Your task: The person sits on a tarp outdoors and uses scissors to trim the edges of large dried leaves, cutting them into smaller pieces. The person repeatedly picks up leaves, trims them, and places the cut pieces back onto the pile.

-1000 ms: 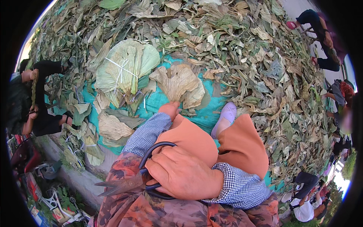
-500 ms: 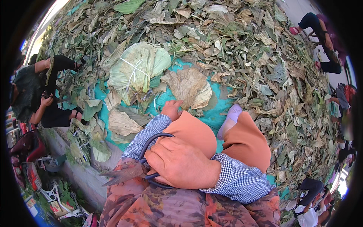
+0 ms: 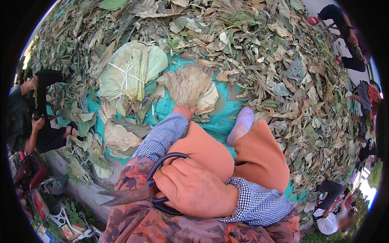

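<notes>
Leaves [image 3: 186, 87] fan out just beyond the left hand [image 3: 184, 111], touching it.

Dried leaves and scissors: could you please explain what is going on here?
The person's right grip holds slightly open, dark-handled scissors. The left grip is at the narrow base of a brown dried leaf; whether it pinches is hidden. A leaf bundle tied with white string lies beyond it, to the left.

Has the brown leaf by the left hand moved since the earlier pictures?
No, not visibly: the brown leaf keeps its place beside the tied leaf bundle on the teal sheet; only the whole view shifted.
</notes>
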Available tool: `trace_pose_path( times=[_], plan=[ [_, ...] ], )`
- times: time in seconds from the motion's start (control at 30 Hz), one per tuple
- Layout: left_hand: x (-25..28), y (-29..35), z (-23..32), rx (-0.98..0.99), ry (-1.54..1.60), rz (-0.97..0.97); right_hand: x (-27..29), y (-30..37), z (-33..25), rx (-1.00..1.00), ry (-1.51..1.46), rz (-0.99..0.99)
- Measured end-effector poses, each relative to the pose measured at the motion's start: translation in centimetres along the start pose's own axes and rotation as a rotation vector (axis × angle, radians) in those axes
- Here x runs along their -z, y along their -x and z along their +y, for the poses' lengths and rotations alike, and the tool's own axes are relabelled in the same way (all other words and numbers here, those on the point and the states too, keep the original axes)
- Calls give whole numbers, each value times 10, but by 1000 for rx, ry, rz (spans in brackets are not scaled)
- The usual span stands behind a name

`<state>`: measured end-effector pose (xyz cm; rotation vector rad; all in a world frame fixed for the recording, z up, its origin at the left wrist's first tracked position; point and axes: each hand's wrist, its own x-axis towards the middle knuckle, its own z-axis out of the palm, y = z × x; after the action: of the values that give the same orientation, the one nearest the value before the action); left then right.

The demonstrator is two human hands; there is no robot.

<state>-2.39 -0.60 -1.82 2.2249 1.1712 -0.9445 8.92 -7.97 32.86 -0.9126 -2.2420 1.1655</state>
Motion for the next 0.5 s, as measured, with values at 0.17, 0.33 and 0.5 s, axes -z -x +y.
trace_pose_path(
  times=[0.17,0.33,0.5],
  plan=[
    [-37,4,-25,123,186,230,-2,-1,-6,67,35,-23],
    [-54,32,-41,322,686,637,-7,2,-13,163,131,-31],
    [-29,69,-49,570,1320,984,-10,1,-17,174,154,-67]
  ],
)
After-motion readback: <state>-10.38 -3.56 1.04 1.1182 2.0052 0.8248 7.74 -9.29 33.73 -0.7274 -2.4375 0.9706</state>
